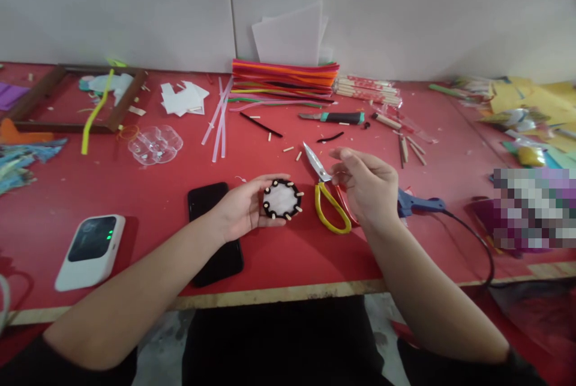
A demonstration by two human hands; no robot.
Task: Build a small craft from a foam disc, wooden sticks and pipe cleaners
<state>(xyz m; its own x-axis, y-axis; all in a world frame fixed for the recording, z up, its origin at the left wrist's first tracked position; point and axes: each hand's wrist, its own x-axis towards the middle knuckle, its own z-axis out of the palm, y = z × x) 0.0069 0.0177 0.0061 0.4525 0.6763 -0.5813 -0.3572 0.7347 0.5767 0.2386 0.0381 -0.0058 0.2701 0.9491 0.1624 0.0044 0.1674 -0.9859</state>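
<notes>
My left hand (249, 206) is closed on a small round craft piece (282, 199), its fingers along the near and far edges. The piece has a white centre, a black fuzzy rim and several short wooden pegs standing around it. To its right my right hand (366, 185) is raised with thumb and fingertips pinched together; whatever is between them is too small to make out. Scissors (333, 206) with yellow and red handles lie beside and partly behind this hand. A blue glue gun (420, 203) with a black cord lies behind my right wrist.
A black phone (216, 266) lies under my left wrist, a white device (92, 251) farther left. Behind are pipe cleaners (283, 83), a utility knife (335, 117), pink sticks (220, 122), a clear plastic tray (156, 144) and a wooden frame (119, 98). Coloured scraps (524, 101) crowd the right.
</notes>
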